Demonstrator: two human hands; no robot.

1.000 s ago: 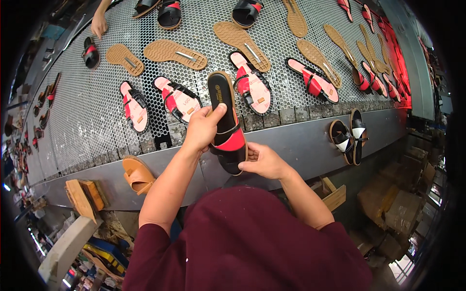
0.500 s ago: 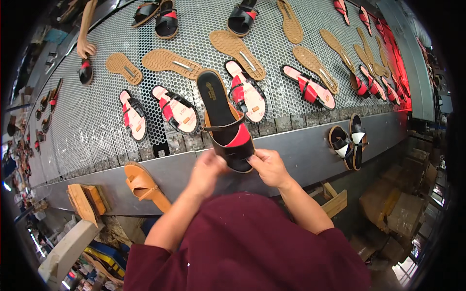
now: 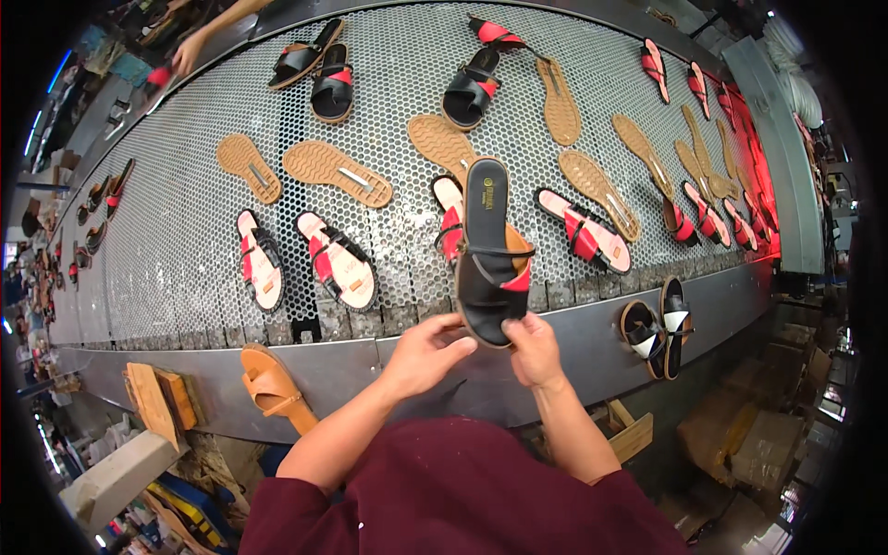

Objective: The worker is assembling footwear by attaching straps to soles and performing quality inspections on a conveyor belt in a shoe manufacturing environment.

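A black slide sandal [image 3: 486, 208] with a red patch and a thin strap across it is held up in front of me, toe end toward me. My right hand [image 3: 535, 351] pinches its toe, thumb on top. Beside the toe on the left, my left hand [image 3: 430, 356] has thumb and fingers apart and holds nothing; whether its fingertips touch the sandal's edge I cannot tell. Behind the raised sandal, a red-and-black upper with a pink underside [image 3: 449, 227] and a tan outsole [image 3: 439, 143] are partly hidden.
A perforated metal conveyor [image 3: 398, 259] carries several tan outsoles, pink-bottomed uppers and finished black-and-red sandals [image 3: 333, 88]. On its grey front ledge [image 3: 342, 370] are a tan sandal [image 3: 276, 384] and black-and-white sandals [image 3: 673, 328]. Another person's hand [image 3: 188, 54] is at the far left.
The sandal has moved right and slightly down with my right hand. My left hand has come away from its front strap and opened. The other person's hand has lifted a sandal off the belt.
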